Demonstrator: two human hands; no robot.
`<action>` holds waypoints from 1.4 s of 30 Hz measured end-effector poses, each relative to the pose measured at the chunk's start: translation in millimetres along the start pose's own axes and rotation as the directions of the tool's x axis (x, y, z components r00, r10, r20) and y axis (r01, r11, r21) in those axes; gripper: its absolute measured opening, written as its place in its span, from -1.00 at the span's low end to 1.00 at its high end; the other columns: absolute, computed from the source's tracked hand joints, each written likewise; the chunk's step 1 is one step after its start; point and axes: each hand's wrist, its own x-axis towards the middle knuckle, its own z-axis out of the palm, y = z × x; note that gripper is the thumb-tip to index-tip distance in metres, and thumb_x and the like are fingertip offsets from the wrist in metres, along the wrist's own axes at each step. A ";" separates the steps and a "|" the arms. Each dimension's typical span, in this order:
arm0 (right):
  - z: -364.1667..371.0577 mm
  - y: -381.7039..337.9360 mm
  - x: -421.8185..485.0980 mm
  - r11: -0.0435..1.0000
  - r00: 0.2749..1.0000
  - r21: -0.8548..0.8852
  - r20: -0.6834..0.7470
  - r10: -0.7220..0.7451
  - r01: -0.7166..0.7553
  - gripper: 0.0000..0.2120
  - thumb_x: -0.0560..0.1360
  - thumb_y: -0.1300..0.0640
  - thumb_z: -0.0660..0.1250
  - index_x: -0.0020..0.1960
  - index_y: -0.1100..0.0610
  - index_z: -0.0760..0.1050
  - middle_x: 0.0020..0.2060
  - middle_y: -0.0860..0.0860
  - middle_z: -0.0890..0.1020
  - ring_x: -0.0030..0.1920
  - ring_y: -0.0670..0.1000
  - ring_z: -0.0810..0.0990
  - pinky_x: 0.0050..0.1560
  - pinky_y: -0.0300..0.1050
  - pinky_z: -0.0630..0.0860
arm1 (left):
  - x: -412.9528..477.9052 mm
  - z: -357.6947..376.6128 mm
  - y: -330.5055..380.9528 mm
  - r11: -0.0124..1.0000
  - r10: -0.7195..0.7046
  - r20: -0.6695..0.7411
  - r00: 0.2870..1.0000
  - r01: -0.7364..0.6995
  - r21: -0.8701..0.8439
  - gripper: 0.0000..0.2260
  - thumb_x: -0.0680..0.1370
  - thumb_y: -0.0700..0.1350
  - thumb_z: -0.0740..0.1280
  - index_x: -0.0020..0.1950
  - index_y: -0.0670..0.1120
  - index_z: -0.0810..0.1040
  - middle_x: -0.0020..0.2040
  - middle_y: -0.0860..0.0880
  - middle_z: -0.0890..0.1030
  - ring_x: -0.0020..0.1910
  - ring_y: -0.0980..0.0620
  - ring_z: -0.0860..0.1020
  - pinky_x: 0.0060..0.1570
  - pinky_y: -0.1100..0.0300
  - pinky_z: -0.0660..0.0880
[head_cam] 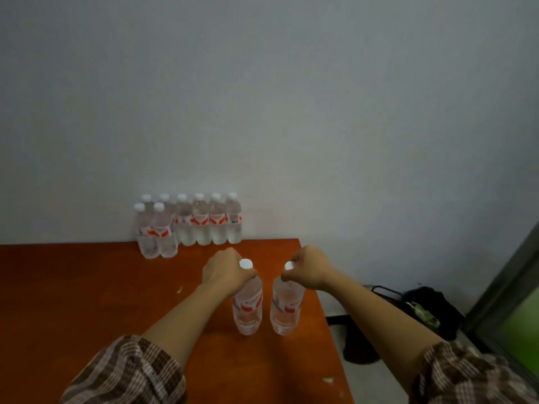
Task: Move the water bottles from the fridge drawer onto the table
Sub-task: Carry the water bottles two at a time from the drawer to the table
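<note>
Holding two bottles upright in front of bottle row [201,223].
Gripping left bottle [248,304] neck with left hand [226,271], right bottle [287,304] neck with right hand [309,269], clear of row. Could tip on uneven release, or knock row down if slid in hard.

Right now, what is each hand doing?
Left hand: grips the left bottle by its neck.
Right hand: grips the right bottle by its neck.

Left hand [226,272] gripping a bottle [248,304] by the neck, right hand [309,271] gripping another bottle [286,304], both above the desk [87,287], eight bottles [189,225] by the wall [291,112]
</note>
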 end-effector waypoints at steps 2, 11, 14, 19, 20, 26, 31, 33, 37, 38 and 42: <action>13.0 -18.3 31.7 1.000 1.000 -0.011 0.010 -0.015 0.015 -0.64 0.39 0.03 0.49 -0.42 0.05 0.36 -0.47 -0.05 0.40 -0.46 -0.10 0.37 -0.47 -0.26 0.27 | 28.7 -5.7 -20.8 1.000 -0.028 0.002 1.000 0.028 0.004 -0.61 0.40 0.11 0.45 -0.45 -0.05 0.38 -0.48 0.02 0.43 -0.48 0.05 0.42 -0.49 0.24 0.25; 67.2 -100.2 168.6 0.987 0.977 -0.050 0.161 -0.140 0.150 -0.83 0.46 -0.03 0.42 -0.10 0.06 0.55 -0.23 -0.07 0.53 -0.19 -0.03 0.51 -0.26 -0.25 0.40 | 172.2 -43.6 -123.0 0.998 -0.046 0.023 0.999 0.047 -0.036 -0.71 0.33 0.06 0.47 -0.37 -0.11 0.49 -0.42 -0.01 0.51 -0.42 0.05 0.50 -0.51 0.27 0.26; 85.1 -122.7 211.6 0.983 0.973 -0.086 0.184 -0.141 0.159 -0.67 0.46 -0.07 0.40 0.14 0.08 0.56 0.01 0.04 0.63 -0.02 0.04 0.59 -0.10 -0.12 0.50 | 213.0 -50.6 -148.6 0.998 -0.039 0.063 0.997 0.042 -0.048 -0.76 0.33 0.04 0.46 -0.33 -0.11 0.54 -0.41 0.00 0.55 -0.42 0.08 0.52 -0.51 0.27 0.30; 109.6 -150.2 268.9 0.964 0.957 -0.156 0.232 -0.174 0.213 -0.62 0.52 -0.01 0.34 0.30 0.06 0.46 0.21 0.06 0.56 0.16 0.07 0.54 0.05 -0.13 0.45 | 267.6 -55.9 -178.4 0.993 -0.068 0.093 0.993 0.076 -0.088 -0.69 0.38 -0.02 0.44 -0.44 -0.08 0.40 -0.48 0.02 0.45 -0.49 0.11 0.43 -0.53 0.26 0.25; 113.7 -154.5 278.9 0.960 0.956 -0.169 0.233 -0.180 0.223 -0.65 0.53 0.01 0.33 0.28 0.08 0.46 0.20 0.06 0.56 0.15 0.07 0.54 0.05 -0.13 0.45 | 276.6 -56.3 -183.1 0.992 -0.069 0.091 0.994 0.078 -0.097 -0.70 0.38 -0.04 0.44 -0.44 -0.08 0.39 -0.48 0.02 0.45 -0.49 0.12 0.42 -0.54 0.28 0.23; 133.6 -171.6 329.5 0.956 0.958 -0.191 0.220 -0.182 0.225 -0.73 0.53 0.12 0.33 0.20 0.14 0.44 0.15 0.10 0.55 0.12 0.09 0.53 0.07 -0.05 0.50 | 323.7 -50.7 -203.2 0.997 -0.045 0.078 0.996 0.050 -0.066 -0.72 0.41 -0.08 0.41 -0.42 -0.05 0.39 -0.46 0.03 0.46 -0.46 0.14 0.43 -0.50 0.26 0.27; 147.8 -180.6 357.4 0.945 0.964 -0.240 0.196 -0.178 0.223 -0.69 0.53 0.11 0.33 0.24 0.15 0.41 0.18 0.11 0.50 0.16 0.11 0.51 0.13 -0.01 0.49 | 348.2 -44.8 -213.8 1.000 -0.005 0.081 0.997 0.007 -0.018 -0.73 0.43 -0.09 0.36 -0.45 -0.04 0.41 -0.46 0.02 0.48 -0.46 0.10 0.45 -0.49 0.23 0.27; 151.8 -184.5 365.5 0.943 0.965 -0.246 0.186 -0.183 0.226 -0.68 0.53 0.12 0.33 0.25 0.13 0.39 0.19 0.10 0.50 0.14 0.11 0.52 0.09 -0.03 0.50 | 354.4 -41.2 -215.7 1.000 -0.003 0.070 0.998 0.002 0.015 -0.76 0.46 -0.02 0.33 -0.40 -0.03 0.48 -0.41 0.03 0.52 -0.40 0.07 0.50 -0.44 0.21 0.35; 153.4 -189.3 377.4 0.940 0.966 -0.249 0.167 -0.197 0.234 -0.61 0.53 0.14 0.33 0.32 0.15 0.35 0.23 0.12 0.49 0.17 0.12 0.51 0.14 0.00 0.50 | 361.7 -37.3 -217.2 0.999 0.014 0.063 0.998 -0.017 0.046 -0.79 0.53 0.05 0.31 -0.15 -0.07 0.58 -0.28 0.02 0.53 -0.29 0.05 0.48 -0.37 0.23 0.32; 153.2 -189.3 379.6 0.940 0.968 -0.251 0.161 -0.195 0.231 -0.60 0.53 0.15 0.33 0.33 0.15 0.35 0.23 0.13 0.49 0.17 0.12 0.51 0.15 0.01 0.51 | 363.3 -35.9 -218.0 0.999 0.012 0.058 0.998 -0.014 0.040 -0.80 0.54 0.04 0.31 -0.12 -0.08 0.59 -0.25 0.01 0.57 -0.28 0.05 0.49 -0.38 0.24 0.33; 153.5 -189.0 383.4 0.945 0.972 -0.244 0.140 -0.186 0.216 -0.58 0.52 0.15 0.35 0.34 0.15 0.36 0.24 0.11 0.50 0.19 0.10 0.50 0.17 0.00 0.50 | 368.7 -31.0 -220.0 0.999 0.013 0.027 1.000 -0.014 0.036 -0.78 0.53 0.04 0.31 -0.07 -0.10 0.61 -0.18 -0.05 0.64 -0.24 0.02 0.54 -0.33 0.20 0.39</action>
